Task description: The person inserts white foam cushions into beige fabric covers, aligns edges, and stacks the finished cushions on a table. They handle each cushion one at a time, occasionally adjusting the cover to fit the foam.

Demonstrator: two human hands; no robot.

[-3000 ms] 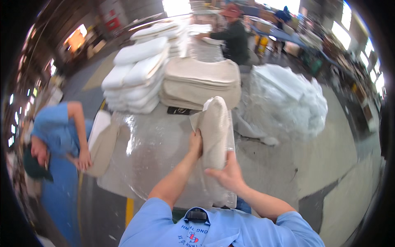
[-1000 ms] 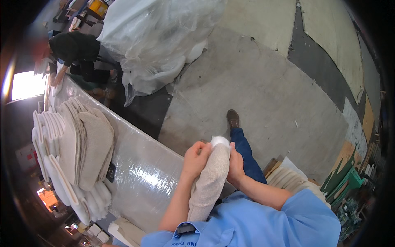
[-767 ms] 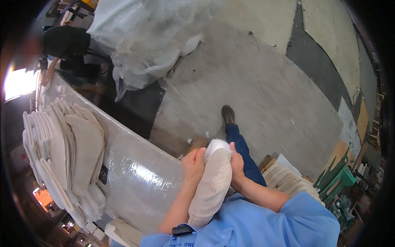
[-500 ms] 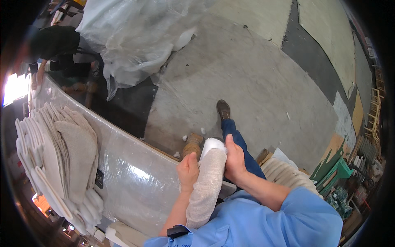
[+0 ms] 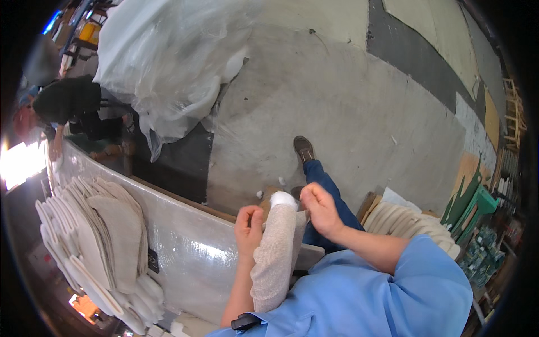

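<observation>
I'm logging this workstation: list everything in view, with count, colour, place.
Fabric tube: one, beige, centre
Tuft: one, white, tube's far end
Table: one, grey, left
Fabric stack: one, beige, on table
Pads: several, white, beside stack
Flat rectangle: one, black, beside stack
Wrapped bundle: one, whitish, upper left
Person: one, dark top, left
Layered pile: one, cream, right
Angular item: one, green, right
Floor: one, grey, centre
Rim clutter: uncountable, mixed, right
Shirt: one, blue, bottom
Trousers: one, blue, centre
Shoe: one clear, brown, centre
Left hand: one, bare, tube's left
Right hand: one, bare, tube's right

Beige cover [image 5: 275, 253], white padding [image 5: 282, 199], light-blue shirt [image 5: 387, 289], dark-blue trousers [image 5: 324, 175]
</observation>
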